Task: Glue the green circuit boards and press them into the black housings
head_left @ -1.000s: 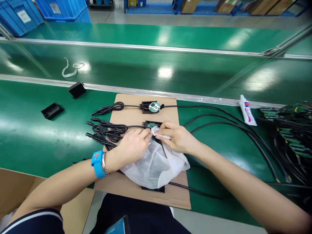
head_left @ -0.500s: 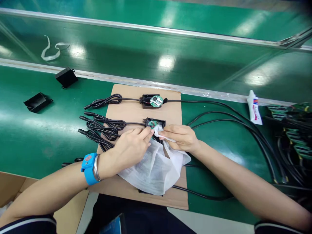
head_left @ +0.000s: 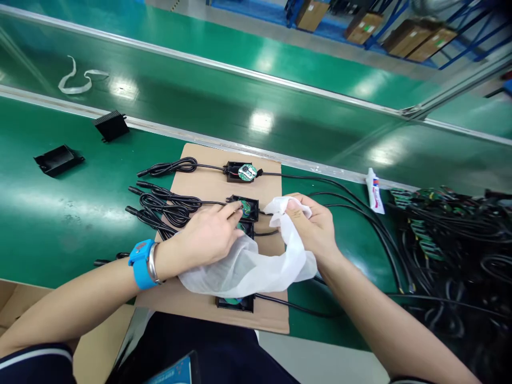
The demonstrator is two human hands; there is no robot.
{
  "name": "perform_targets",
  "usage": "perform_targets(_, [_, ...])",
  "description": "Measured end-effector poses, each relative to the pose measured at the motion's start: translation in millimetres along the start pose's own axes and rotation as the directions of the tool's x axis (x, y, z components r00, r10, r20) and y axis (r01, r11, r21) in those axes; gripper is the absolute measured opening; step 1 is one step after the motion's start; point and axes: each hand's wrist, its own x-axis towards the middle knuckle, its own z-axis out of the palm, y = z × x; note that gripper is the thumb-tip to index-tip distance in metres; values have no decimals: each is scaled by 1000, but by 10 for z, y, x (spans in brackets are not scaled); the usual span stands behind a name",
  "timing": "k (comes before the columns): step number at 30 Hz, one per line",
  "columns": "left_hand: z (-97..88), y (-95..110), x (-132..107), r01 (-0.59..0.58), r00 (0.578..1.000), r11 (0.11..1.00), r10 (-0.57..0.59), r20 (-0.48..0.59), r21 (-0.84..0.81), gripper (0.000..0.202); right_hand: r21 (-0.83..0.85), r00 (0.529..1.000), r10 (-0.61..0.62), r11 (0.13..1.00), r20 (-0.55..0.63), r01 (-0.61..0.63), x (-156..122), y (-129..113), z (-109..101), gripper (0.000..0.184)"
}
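Note:
My right hand (head_left: 312, 226) is closed on one end of a white cloth (head_left: 248, 269), which trails down over the cardboard sheet (head_left: 208, 184). My left hand (head_left: 210, 234) lies on the cloth, its fingertips touching a small black box (head_left: 245, 207) with a green round circuit board inside. A second black box (head_left: 241, 172) with a green board sits farther back on the cardboard. A third black box (head_left: 235, 303) pokes out from under the cloth near the front edge. A blue wristband (head_left: 142, 264) is on my left wrist.
Coiled black cables (head_left: 168, 208) lie left of the boxes, and long cables (head_left: 360, 205) run right to a heap of wired boards (head_left: 452, 234). A white tube (head_left: 375, 191) lies by the conveyor rail. Two black housing parts (head_left: 58, 159) (head_left: 111, 125) sit far left.
My right hand has pulled the cloth's end off the middle box and to the right. My left hand has stayed on the cloth with its fingers at the box. The view shifted.

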Motion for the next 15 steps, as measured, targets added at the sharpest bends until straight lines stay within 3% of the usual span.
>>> perform_targets(2, [-166,85,-62,27,1000,987,-27,4,-155,55,99,994,105,990,-41,-101,-64,-46,17,42])
perform_targets(4, [-286,205,-143,22,997,945,2,73,-326,70,116,991,89,990,-95,-78,-129,-76,28,40])
perform_targets(5, [-318,266,-178,19,991,918,36,131,-395,68,86,992,24,996,-127,-14,-161,-87,28,36])
perform_targets(7, [-328,362,-218,28,969,860,102,226,-510,37,-44,966,-191,981,-176,187,-223,-109,16,27])
perform_targets(9, [-297,413,-206,85,971,763,80,225,-641,16,-206,886,-428,896,-178,392,-289,-136,-5,15])
perform_targets(11, [-270,442,-147,174,985,562,-81,156,-809,13,-326,787,-601,779,-140,536,-368,-170,-19,2])
perform_targets(12, [-266,463,-105,205,971,430,-201,127,-879,11,-365,743,-661,721,-109,588,-413,-187,-18,7])
perform_targets(14, [-277,534,-14,206,909,165,-397,126,-965,11,-395,674,-739,620,-4,677,-508,-214,3,13])
perform_targets(15, [-290,580,30,181,883,65,-451,133,-981,11,-396,669,-741,598,56,696,-551,-223,19,15])
